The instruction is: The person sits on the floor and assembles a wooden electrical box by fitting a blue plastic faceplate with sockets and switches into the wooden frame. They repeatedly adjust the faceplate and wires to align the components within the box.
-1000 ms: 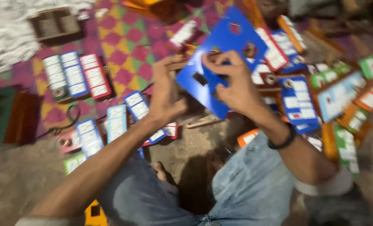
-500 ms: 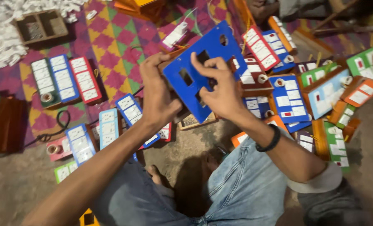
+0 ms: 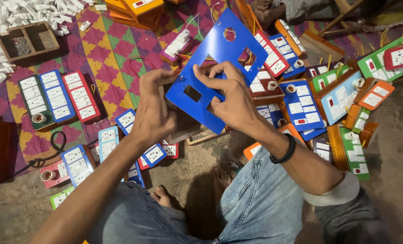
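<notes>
Right hand [image 3: 235, 101] pinching a small part into a cutout of the blue panel [image 3: 219, 63] at frame centre, left hand [image 3: 154, 108] gripping its lower-left edge; seating it squarely likely follows.

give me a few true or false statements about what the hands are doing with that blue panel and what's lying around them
1. Both hands hold the blue panel. True: the left hand grips its lower left edge and the right hand lies on its face.
2. The blue panel is already full of white switches. False: its cut-outs are open holes.
3. The right wrist wears a black band. True.
4. The wooden tray at the upper left sits on the person's lap. False: it lies on the patterned mat, beside a pile of white parts.
5. Finished switch boards lie on the mat left of the hands. True.
</notes>
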Action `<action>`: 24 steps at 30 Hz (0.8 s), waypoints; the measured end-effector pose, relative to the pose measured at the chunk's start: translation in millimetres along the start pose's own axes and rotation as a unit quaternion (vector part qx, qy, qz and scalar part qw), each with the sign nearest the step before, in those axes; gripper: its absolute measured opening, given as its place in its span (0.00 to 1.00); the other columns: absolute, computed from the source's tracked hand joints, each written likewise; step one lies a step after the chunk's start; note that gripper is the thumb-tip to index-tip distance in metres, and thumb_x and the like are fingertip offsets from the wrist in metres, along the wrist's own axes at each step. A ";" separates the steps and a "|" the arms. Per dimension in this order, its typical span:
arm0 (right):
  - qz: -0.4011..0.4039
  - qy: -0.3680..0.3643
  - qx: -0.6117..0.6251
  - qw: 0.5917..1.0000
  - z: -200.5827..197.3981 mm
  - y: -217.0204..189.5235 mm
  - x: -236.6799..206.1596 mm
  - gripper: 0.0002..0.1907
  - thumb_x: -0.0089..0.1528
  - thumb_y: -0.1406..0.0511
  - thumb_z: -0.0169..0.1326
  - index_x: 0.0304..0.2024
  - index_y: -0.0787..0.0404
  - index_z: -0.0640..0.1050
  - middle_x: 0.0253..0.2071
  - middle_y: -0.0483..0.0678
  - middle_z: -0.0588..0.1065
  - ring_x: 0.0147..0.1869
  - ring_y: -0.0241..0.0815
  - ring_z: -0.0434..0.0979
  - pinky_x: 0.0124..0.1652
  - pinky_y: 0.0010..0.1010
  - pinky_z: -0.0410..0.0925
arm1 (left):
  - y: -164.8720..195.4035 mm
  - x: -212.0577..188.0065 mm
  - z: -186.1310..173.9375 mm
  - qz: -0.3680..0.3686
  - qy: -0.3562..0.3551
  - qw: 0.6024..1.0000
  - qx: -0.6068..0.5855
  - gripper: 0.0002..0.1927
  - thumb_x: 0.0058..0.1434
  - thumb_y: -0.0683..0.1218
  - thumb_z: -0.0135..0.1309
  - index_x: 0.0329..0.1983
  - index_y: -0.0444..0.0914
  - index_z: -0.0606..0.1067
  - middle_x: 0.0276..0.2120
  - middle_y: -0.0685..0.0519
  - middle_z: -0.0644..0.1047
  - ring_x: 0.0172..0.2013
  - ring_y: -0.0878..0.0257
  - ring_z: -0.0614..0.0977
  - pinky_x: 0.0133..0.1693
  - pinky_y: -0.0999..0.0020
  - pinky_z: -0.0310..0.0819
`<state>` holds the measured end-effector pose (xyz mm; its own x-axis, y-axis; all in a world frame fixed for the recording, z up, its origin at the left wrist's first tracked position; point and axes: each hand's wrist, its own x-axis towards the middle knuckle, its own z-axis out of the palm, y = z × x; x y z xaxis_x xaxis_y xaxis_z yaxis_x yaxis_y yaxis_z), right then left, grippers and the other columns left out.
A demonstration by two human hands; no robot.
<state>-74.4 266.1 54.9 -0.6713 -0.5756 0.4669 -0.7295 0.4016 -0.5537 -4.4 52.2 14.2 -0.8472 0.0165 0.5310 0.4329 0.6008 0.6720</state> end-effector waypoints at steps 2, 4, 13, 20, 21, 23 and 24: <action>0.005 -0.004 -0.004 1.000 -0.7 1.0 -1.3 0.41 0.48 0.79 0.53 0.64 0.48 0.78 0.45 0.51 0.69 0.52 0.49 0.73 0.53 0.33 0.68 | 3.1 0.9 -3.2 0.008 -0.023 1.000 0.013 0.41 0.43 0.30 0.49 0.65 0.38 0.60 0.59 0.41 0.66 0.64 0.41 0.67 0.68 0.51 0.63; -0.013 0.000 -0.027 1.000 -2.9 1.0 -1.9 0.40 0.48 0.79 0.54 0.64 0.48 0.78 0.46 0.50 0.70 0.53 0.49 0.72 0.56 0.35 0.66 | 7.2 2.5 -7.6 -0.003 -0.023 1.000 0.016 0.40 0.44 0.31 0.51 0.64 0.39 0.62 0.60 0.37 0.62 0.62 0.37 0.69 0.63 0.49 0.68; -0.040 -0.014 -0.053 0.998 -11.0 -4.4 -2.7 0.41 0.45 0.79 0.53 0.62 0.51 0.79 0.46 0.49 0.70 0.55 0.49 0.71 0.60 0.40 0.62 | 17.5 5.4 -15.8 0.027 -0.077 0.993 0.080 0.40 0.40 0.31 0.52 0.61 0.43 0.67 0.61 0.37 0.62 0.56 0.35 0.74 0.53 0.51 0.76; -0.022 -0.028 -0.051 0.998 -13.8 -3.8 -4.3 0.42 0.45 0.79 0.52 0.62 0.50 0.79 0.45 0.49 0.70 0.54 0.49 0.70 0.57 0.38 0.63 | 15.2 4.3 -18.2 0.037 -0.081 0.993 0.078 0.37 0.43 0.33 0.52 0.60 0.40 0.66 0.59 0.39 0.66 0.54 0.38 0.76 0.49 0.51 0.77; -0.021 -0.030 -0.050 0.998 -14.4 -3.6 -4.1 0.42 0.44 0.79 0.52 0.62 0.50 0.79 0.45 0.49 0.70 0.54 0.48 0.70 0.57 0.38 0.63 | 16.0 4.4 -18.6 0.034 -0.082 0.993 0.083 0.36 0.43 0.33 0.52 0.60 0.41 0.67 0.59 0.40 0.66 0.54 0.38 0.76 0.49 0.51 0.77; -0.019 -0.034 -0.047 0.998 -14.8 -3.2 -3.2 0.42 0.44 0.79 0.52 0.62 0.50 0.79 0.45 0.49 0.70 0.54 0.48 0.70 0.57 0.37 0.63 | 17.6 4.4 -19.7 0.026 -0.082 0.992 0.094 0.35 0.44 0.33 0.52 0.59 0.41 0.68 0.59 0.41 0.68 0.52 0.39 0.77 0.48 0.51 0.77; -0.018 -0.035 -0.045 0.998 -14.8 -3.0 -2.8 0.42 0.44 0.79 0.52 0.62 0.49 0.79 0.45 0.49 0.70 0.54 0.48 0.70 0.57 0.37 0.63 | 18.4 4.7 -20.1 0.030 -0.080 0.992 0.094 0.35 0.44 0.33 0.52 0.59 0.41 0.68 0.59 0.41 0.68 0.53 0.39 0.77 0.48 0.51 0.77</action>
<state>-72.3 277.0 65.5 -0.6360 -0.6381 0.4340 -0.7639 0.4405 -0.4717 5.8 47.3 39.5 -0.8658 0.1751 0.4687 0.4324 0.7330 0.5250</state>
